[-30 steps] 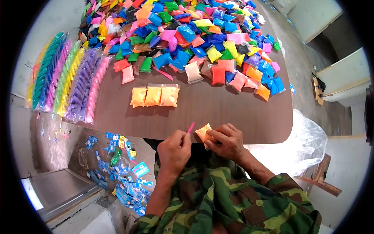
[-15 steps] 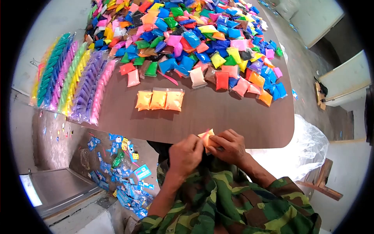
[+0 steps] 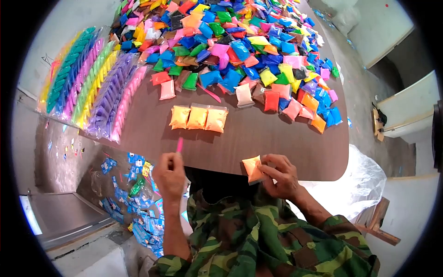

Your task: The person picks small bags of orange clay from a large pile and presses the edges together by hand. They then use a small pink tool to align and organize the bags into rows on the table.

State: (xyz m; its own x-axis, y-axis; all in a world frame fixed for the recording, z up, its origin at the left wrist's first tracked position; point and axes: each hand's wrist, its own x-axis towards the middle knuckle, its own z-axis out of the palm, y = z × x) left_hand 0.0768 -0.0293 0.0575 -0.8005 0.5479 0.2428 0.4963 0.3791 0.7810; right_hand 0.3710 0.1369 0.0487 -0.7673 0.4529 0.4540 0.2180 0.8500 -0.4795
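My left hand (image 3: 169, 174) is closed around a small pink plastic stick (image 3: 179, 144), whose tip points up past the table's front edge. An orange packet (image 3: 252, 168) is pinched in my right hand (image 3: 279, 175), between thumb and fingers at its right side, by the table edge. Beyond the hands, three orange packets (image 3: 197, 118) lie side by side on the brown table (image 3: 152, 124). Behind them rests another pink plastic tool (image 3: 210, 94), beside a green packet (image 3: 190, 81).
A big heap of colourful packets (image 3: 230, 51) covers the back of the table. Bagged twisted strips (image 3: 87, 83) lie at the left edge. Blue printed cards (image 3: 147, 228) are scattered on the floor, lower left. Clear plastic sheeting (image 3: 357, 184) hangs at the right.
My hands have moved apart: the left went left with the pink stick, the right stayed near the table edge with the orange packet. The view has shifted slightly.
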